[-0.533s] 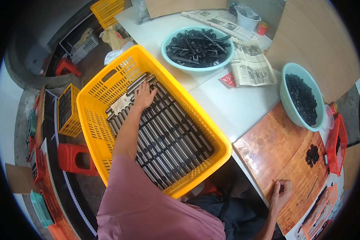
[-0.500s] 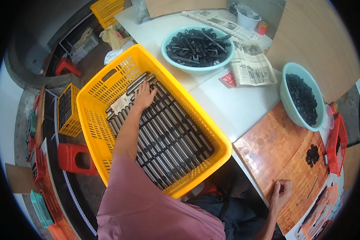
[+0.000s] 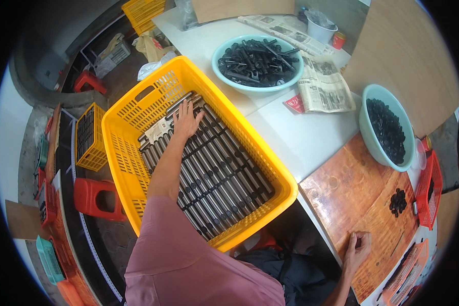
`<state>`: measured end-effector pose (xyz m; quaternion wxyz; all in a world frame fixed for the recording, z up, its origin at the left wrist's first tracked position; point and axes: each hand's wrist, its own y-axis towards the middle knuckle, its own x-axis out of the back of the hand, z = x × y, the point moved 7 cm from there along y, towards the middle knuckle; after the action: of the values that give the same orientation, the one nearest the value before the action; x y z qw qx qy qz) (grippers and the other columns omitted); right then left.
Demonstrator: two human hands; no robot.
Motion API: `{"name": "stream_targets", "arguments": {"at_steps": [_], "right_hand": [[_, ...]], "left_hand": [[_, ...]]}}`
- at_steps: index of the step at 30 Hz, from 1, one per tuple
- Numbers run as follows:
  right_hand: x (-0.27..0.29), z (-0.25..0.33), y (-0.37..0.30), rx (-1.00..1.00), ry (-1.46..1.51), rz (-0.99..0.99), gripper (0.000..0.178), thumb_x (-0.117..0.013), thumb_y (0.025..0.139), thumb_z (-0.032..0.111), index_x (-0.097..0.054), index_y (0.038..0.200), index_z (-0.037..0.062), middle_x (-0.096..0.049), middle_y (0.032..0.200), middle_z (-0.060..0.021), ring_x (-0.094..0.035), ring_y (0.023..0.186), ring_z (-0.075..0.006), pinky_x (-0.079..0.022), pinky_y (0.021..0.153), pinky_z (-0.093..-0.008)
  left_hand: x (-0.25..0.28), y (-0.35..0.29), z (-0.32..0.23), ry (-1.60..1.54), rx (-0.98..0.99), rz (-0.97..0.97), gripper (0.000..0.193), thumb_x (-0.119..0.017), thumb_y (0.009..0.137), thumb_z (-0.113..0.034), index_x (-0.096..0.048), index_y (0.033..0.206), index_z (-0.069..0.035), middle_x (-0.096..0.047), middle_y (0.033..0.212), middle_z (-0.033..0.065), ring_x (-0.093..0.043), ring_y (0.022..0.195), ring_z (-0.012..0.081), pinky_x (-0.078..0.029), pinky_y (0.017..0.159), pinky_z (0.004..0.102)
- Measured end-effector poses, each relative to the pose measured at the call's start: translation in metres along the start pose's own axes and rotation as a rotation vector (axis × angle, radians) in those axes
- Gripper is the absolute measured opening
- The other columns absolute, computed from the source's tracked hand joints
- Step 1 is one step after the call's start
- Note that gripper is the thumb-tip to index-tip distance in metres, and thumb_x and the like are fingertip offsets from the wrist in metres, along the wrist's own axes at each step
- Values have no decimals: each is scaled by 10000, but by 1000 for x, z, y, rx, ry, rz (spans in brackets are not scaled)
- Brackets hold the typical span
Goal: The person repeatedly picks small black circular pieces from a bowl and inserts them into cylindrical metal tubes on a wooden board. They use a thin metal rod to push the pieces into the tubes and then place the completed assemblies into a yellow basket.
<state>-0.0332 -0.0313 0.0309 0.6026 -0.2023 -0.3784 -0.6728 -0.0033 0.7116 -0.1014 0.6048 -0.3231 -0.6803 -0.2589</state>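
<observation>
My left hand [image 3: 187, 121] reaches into a large yellow plastic crate [image 3: 270, 208] and lies with spread fingers on the metal rods [image 3: 214, 173]. These steel-grey rods with dark ends and joints lie in tight rows over the crate's floor. A few rods [image 3: 180, 103] lie at the crate's far end by my fingertips, next to a piece of newsprint [image 3: 158, 130]. On the right, my right hand [image 3: 358, 247] rests on the wooden board [image 3: 341, 188] near its front edge, its fingers curled in. Whatever those fingers hold, if anything, is hidden.
A pale blue basin [image 3: 258, 92] of black parts stands beyond the crate, and another basin [image 3: 375, 155] of small black pieces at the right. Black pieces [image 3: 398, 202] lie piled on the board. Red baskets [image 3: 429, 196] line its right side; a red stool [image 3: 89, 196] stands at left.
The whole view has shifted slightly. My left hand stays spread over the rods at the crate's far end, and my right hand keeps its curled rest on the board.
</observation>
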Motion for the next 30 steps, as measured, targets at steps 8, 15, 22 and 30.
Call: {"name": "stream_targets", "arguments": {"at_steps": [8,15,22,30], "right_hand": [[0,-1,-1,-10,31,-5,215,-663,909,103,-531,777,-3,-473,771,-90,-439,661,-197,-347,579,-330],[1,6,-1,34,-3,-10,213,-655,925,107,-539,786,-6,-476,774,-90,-435,656,-199,-346,578,-330],[0,0,-2,36,44,-9,220,-659,922,107,-534,783,-8,-473,772,-90,-431,650,-196,-342,572,-322],[1,4,-1,20,-9,-8,208,-660,914,100,-540,781,-5,-478,773,-92,-432,650,-194,-336,569,-325]], "left_hand": [[-8,11,-11,42,28,44,868,-275,994,-698,-168,1611,-97,-84,1694,85,-83,1557,277,-97,1234,557],[10,7,28,-44,104,-97,813,-294,1014,-659,-208,1603,-106,-136,1684,84,-122,1549,278,-124,1244,537],[7,-8,73,-84,151,73,833,-252,998,-703,-231,1601,-129,-137,1685,52,-118,1549,274,-159,1238,547],[12,-7,70,66,140,39,802,-269,1014,-671,-244,1594,-117,-156,1681,70,-136,1546,271,-154,1241,531]]}}
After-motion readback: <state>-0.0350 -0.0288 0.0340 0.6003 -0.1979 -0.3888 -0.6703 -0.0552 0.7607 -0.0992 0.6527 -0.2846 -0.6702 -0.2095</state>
